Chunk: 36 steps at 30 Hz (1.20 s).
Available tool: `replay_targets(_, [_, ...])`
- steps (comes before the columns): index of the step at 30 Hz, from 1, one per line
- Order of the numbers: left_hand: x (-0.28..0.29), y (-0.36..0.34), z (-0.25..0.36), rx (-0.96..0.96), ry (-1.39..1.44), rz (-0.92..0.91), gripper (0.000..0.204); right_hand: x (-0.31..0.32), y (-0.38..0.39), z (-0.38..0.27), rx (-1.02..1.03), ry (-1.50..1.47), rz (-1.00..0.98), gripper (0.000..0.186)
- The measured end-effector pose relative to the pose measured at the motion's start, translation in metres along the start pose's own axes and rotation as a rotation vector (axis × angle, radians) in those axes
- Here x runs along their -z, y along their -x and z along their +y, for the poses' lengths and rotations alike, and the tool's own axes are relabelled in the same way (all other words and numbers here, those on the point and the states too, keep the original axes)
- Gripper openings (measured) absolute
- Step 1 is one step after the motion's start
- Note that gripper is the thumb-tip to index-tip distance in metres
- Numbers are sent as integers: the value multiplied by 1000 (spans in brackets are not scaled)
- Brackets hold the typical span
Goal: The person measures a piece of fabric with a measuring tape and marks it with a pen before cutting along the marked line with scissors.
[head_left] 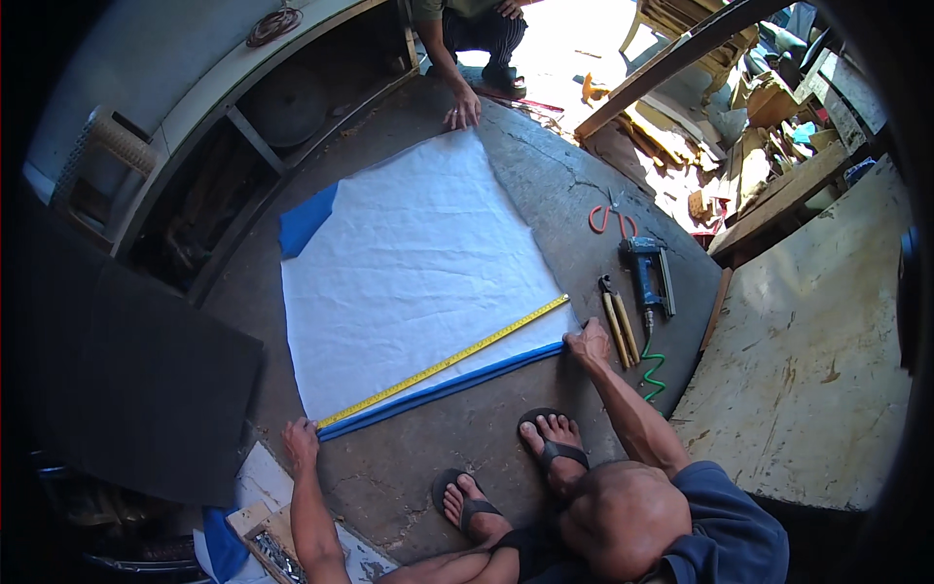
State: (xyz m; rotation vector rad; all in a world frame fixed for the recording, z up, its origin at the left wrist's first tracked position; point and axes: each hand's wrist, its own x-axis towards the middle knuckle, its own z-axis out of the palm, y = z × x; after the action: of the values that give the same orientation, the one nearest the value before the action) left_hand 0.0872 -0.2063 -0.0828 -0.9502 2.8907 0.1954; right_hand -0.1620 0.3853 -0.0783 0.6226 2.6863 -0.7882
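A large cloth (418, 253), white on the upturned face and blue underneath, lies spread on the floor. Its near edge is folded into a blue strip (443, 391). My left hand (300, 443) pinches the near left corner of this fold, beside one end of a yellow measuring tape (448, 361). Slanting across the white face, the tape ends near the cloth's right edge. At the near right corner, my right hand (589, 343) has its fingers closed on the folded edge. The far left corner is turned over, showing blue (307, 222).
A co-worker's hand (463, 107) presses the far corner. Right of the cloth lie red-handled scissors (615, 216), a staple gun (650, 277) on a green coiled hose (654, 375), and pincers (620, 321). A worn board (808, 360) stands at right; a box of metal pieces (268, 545) sits lower left.
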Motion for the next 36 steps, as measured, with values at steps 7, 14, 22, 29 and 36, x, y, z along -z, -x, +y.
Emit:
replay_targets(7, [13,4,7,49,92,-56,23,-5,-34,2,-134,-42,-38,32])
replay_targets(14, [-25,39,37,84,263,-149,28,14,-82,33,-33,-305,220,30])
replay_targets(22, [-44,39,-38,-5,451,-161,18,96,-120,-48,85,-195,215,31])
replay_targets(29, [26,53,50,99,565,-491,15,418,-215,-42,172,358,903,24])
replay_targets(36, [63,-16,174,50,558,-532,16,731,-169,-7,37,1133,1302,18])
